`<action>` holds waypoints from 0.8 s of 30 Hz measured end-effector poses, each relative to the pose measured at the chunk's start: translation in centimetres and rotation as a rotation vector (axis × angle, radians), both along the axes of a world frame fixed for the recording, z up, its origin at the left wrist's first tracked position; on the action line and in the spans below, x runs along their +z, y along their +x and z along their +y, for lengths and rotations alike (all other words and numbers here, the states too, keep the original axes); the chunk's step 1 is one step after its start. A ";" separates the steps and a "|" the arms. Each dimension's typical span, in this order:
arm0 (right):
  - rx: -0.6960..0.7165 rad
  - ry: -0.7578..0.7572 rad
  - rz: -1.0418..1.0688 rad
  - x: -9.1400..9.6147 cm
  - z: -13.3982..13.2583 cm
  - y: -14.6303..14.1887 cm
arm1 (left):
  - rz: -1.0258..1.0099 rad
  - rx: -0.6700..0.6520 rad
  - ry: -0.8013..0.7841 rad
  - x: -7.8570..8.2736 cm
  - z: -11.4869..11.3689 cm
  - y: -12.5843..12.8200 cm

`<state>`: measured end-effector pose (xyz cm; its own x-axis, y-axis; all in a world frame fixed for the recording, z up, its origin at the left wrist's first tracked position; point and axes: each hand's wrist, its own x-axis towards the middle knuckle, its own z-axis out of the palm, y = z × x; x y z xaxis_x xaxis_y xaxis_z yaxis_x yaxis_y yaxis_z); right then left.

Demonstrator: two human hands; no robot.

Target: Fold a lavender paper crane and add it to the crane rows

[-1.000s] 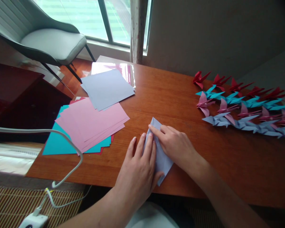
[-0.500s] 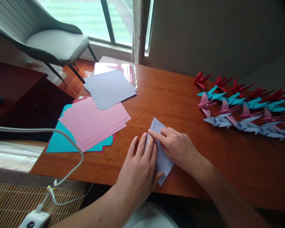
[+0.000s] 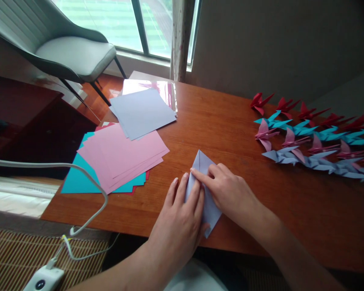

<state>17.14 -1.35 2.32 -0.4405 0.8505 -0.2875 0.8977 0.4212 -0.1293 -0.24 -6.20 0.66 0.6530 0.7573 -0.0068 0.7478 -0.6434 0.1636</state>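
Paper (image 3: 210, 210), pale lavender and folded into a kite shape, lies on the worktop (image 3: 227, 125) just below centre frame. I see the left hand (image 3: 180, 220) laid over it, fingers extended, its grip partly spread; the right hand (image 3: 223, 184) presses its index finger near the paper's upper left edge, and I cannot tell whether that grip pinches anything. Folded birds (image 3: 317, 143) line the right; coloured sheets (image 3: 133, 155) fan out left.

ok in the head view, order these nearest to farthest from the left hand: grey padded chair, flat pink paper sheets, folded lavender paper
From the left hand:
1. Folded lavender paper: touching, partly under it.
2. Flat pink paper sheets: ahead, to the left.
3. Grey padded chair: far left, beyond the brown wooden table.
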 end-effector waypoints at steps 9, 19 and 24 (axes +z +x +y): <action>0.029 0.009 0.020 0.3 0.1 0.2 | 0.001 0.002 -0.014 -0.2 -0.1 -0.1; -0.102 0.106 0.215 0.1 0.6 0.9 | -0.039 0.001 -0.037 -0.2 -0.1 -0.3; -0.215 0.236 0.260 -0.9 2.8 0.2 | -0.042 0.015 -0.063 0.0 -0.1 -0.2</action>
